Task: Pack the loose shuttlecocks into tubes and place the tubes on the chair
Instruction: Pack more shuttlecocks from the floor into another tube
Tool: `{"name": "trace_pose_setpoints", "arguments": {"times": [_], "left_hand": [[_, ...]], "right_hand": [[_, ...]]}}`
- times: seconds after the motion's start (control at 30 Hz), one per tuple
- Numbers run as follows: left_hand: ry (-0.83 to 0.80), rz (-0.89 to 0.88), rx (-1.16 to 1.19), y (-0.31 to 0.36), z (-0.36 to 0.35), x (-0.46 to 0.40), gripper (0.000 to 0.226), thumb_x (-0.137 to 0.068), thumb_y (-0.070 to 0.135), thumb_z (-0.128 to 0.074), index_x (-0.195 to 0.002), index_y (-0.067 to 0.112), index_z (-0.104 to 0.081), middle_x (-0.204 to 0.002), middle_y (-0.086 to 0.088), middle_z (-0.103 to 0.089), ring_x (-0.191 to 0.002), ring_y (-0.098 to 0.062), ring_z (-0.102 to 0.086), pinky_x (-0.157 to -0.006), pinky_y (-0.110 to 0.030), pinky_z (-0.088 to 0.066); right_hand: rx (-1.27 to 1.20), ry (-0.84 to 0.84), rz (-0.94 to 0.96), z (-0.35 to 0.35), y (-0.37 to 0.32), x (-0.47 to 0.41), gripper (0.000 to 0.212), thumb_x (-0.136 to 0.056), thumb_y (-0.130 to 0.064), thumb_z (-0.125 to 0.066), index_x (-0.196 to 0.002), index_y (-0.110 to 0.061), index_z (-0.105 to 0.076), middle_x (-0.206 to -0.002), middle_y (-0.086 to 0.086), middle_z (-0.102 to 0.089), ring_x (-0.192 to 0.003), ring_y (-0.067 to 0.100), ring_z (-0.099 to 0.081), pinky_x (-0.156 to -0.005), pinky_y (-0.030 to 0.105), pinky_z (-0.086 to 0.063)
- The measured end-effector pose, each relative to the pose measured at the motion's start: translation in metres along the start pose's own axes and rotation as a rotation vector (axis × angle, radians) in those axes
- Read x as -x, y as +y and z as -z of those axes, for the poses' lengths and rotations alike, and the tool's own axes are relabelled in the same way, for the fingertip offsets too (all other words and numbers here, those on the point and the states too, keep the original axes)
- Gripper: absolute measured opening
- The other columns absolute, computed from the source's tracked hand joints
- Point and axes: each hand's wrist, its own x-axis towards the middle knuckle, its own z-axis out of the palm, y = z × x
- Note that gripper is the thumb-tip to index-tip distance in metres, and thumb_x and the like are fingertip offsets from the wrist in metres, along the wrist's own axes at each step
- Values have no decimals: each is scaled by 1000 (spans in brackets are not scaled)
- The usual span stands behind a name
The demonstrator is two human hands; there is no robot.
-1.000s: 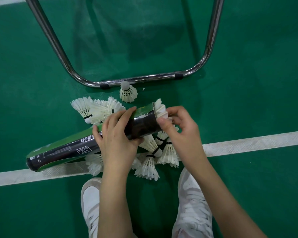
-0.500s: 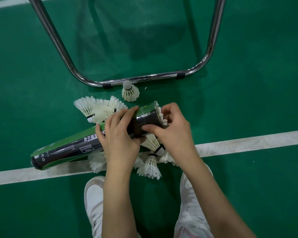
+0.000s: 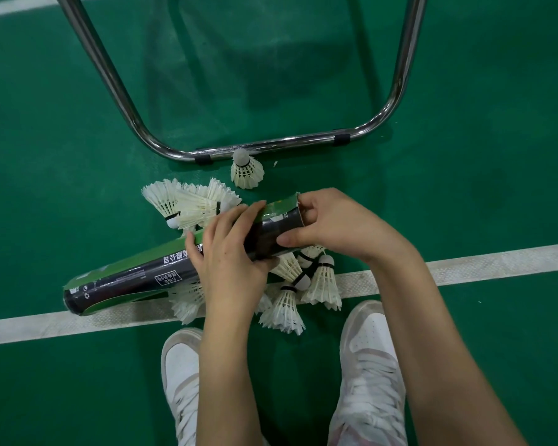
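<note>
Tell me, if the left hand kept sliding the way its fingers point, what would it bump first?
Probably the right hand at the tube's open end; the left hand's fingers already point along it toward there.

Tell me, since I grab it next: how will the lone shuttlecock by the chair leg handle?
The shuttlecock probably weighs almost nothing. Its thin feather skirt looks crushable, so pinch the cork. Lying on its side, it would likely roll in a curve.

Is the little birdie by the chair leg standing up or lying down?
Standing up. The lone shuttlecock rests on its feather skirt, cork on top, beside the chair frame.
</note>
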Motion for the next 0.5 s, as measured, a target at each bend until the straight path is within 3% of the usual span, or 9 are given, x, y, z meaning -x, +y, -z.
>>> {"name": "trace_pose_setpoints", "arguments": {"times": [0.2,0.37,0.5], "left_hand": [[19,6,34,1,3,-5,79,-59,23,-84,-129,35,-51,-129,10,-51,-127,-18,-38,-110,-49,-5],[20,-2,41,1,4,-4,79,-58,23,-84,-128,36,-51,-128,10,-51,-126,-19,-39,-110,-49,-5],[10,0,39,1,3,-2,80,-57,22,-84,-128,36,-51,-128,10,-51,-126,-19,-39,-110,-51,-5]], "right_hand": [[-170,126,85,-17,9,8,21,-82,-7,-68,-101,-11,-62,-97,4,-71,-92,16,-67,-88,30,-52],[-190,226,159,-25,16,11,13,-80,-14,-71,-88,-22,-64,-82,-7,-67,-76,1,-59,-74,18,-47],[-194,246,157,-25,20,11,14,-79,-14,-72,-89,-21,-64,-85,-3,-68,-81,7,-62,-80,25,-50]]}}
